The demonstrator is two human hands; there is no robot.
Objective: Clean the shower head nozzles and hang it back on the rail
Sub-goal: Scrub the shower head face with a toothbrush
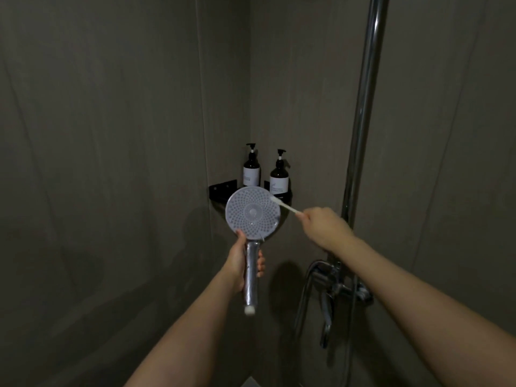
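While held upright with its nozzle face toward the camera, the shower head [252, 211] sits in front of a black corner shelf [222, 191]. Left hand [241, 261]: grip wrapped round the chrome handle. Right hand [321, 223]: grip pinching a white toothbrush [284, 205], bristles touching the face's upper right edge. Two dark pump bottles [279, 175] stand on the shelf. Chrome rail [363, 113] rises at right, above the mixer tap [332, 286].

My two arms are bare all the way up, with no sleeves showing. My left hand [242, 263] and my right hand [321, 226] have no gloves, rings or watch on them.
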